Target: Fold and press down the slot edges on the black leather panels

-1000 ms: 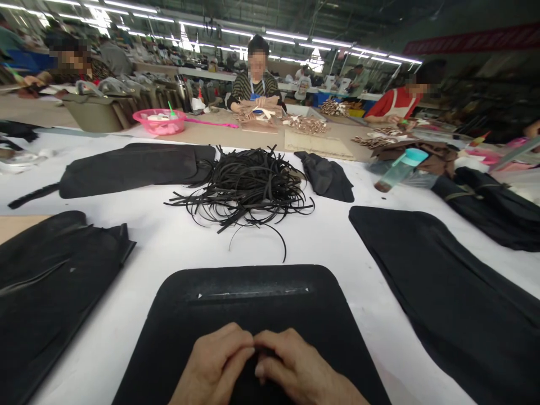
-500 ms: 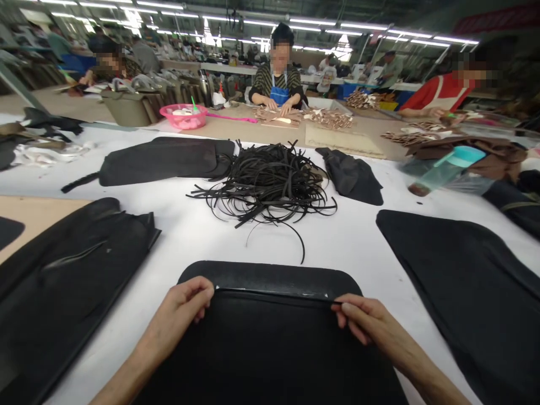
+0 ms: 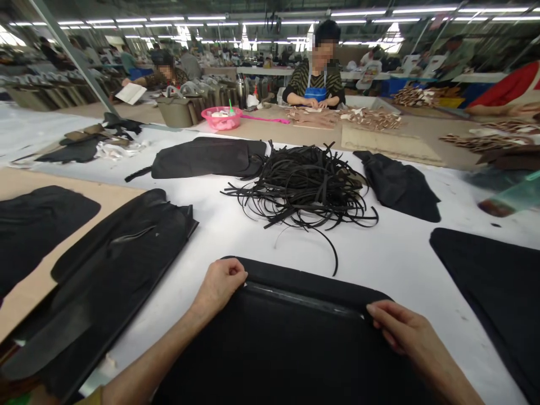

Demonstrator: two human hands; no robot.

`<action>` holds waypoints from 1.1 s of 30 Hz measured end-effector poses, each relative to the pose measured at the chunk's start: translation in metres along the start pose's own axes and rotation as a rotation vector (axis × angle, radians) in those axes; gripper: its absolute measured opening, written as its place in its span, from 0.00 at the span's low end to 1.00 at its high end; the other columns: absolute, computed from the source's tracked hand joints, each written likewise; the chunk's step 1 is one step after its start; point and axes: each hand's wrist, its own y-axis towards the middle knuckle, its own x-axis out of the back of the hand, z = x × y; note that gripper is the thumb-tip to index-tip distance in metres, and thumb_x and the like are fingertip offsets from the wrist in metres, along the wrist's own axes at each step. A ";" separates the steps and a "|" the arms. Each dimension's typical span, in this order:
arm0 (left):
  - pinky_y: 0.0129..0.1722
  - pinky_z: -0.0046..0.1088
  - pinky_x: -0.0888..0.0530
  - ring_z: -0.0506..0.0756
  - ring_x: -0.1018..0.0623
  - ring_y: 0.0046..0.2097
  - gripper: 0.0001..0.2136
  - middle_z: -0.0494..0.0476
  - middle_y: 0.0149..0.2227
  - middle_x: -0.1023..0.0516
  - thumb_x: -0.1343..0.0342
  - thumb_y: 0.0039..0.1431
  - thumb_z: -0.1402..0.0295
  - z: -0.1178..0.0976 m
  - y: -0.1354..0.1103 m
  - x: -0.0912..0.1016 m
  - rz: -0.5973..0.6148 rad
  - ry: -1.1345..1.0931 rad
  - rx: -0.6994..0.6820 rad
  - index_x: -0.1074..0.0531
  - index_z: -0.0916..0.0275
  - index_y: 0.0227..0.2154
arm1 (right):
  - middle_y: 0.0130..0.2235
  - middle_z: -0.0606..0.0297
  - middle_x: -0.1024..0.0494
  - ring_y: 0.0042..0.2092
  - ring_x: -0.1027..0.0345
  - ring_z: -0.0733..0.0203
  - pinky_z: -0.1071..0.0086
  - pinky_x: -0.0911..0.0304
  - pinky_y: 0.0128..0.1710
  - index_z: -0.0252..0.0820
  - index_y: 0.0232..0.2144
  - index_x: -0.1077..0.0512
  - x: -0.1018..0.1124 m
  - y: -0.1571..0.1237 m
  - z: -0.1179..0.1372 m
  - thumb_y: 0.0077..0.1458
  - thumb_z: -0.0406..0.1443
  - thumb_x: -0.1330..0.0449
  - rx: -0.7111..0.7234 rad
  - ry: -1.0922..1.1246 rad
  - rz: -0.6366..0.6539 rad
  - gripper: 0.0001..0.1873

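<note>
A large black leather-like panel lies before me, its rounded far end on the white surface. A straight, shiny line crosses the panel near that end, with small white marks at its ends. My left hand is closed in a pinch at the line's left end. At the right end, my right hand pinches with thumb and forefinger. A thin black strip runs between the two pinches, hard to tell from the black panel. Beyond lies a tangled pile of black strips.
Other black pieces lie left and right. Behind the pile are a folded black piece and a crumpled one. A bottle lies at right. Across the table, a person works near a pink basket.
My view has turned left, so the scene sits further right. The strip was plainly visible over the line; now the shiny line shows, with both hands still pinching near its ends.
</note>
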 end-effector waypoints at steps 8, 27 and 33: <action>0.23 0.25 0.44 0.49 0.37 0.21 0.06 0.45 0.15 0.38 0.51 0.44 0.71 0.002 0.001 0.001 -0.032 0.150 0.007 0.34 0.61 0.16 | 0.13 0.74 0.45 0.17 0.53 0.67 0.72 0.60 0.17 0.43 0.21 0.36 -0.002 0.003 -0.009 0.45 0.56 0.45 -0.024 -0.065 0.001 0.22; 0.22 0.24 0.43 0.49 0.35 0.22 0.06 0.45 0.16 0.37 0.50 0.47 0.70 0.008 0.008 -0.001 0.011 0.291 -0.004 0.35 0.60 0.17 | 0.18 0.74 0.40 0.18 0.50 0.69 0.73 0.58 0.18 0.41 0.24 0.36 -0.004 0.009 -0.018 0.50 0.51 0.45 0.006 -0.038 -0.032 0.19; 0.25 0.26 0.43 0.51 0.33 0.24 0.05 0.45 0.18 0.36 0.52 0.52 0.68 0.008 0.001 -0.004 -0.008 0.447 -0.056 0.38 0.59 0.22 | 0.18 0.75 0.39 0.17 0.51 0.70 0.74 0.59 0.17 0.42 0.23 0.39 -0.008 0.006 -0.013 0.50 0.49 0.45 0.057 0.009 -0.077 0.17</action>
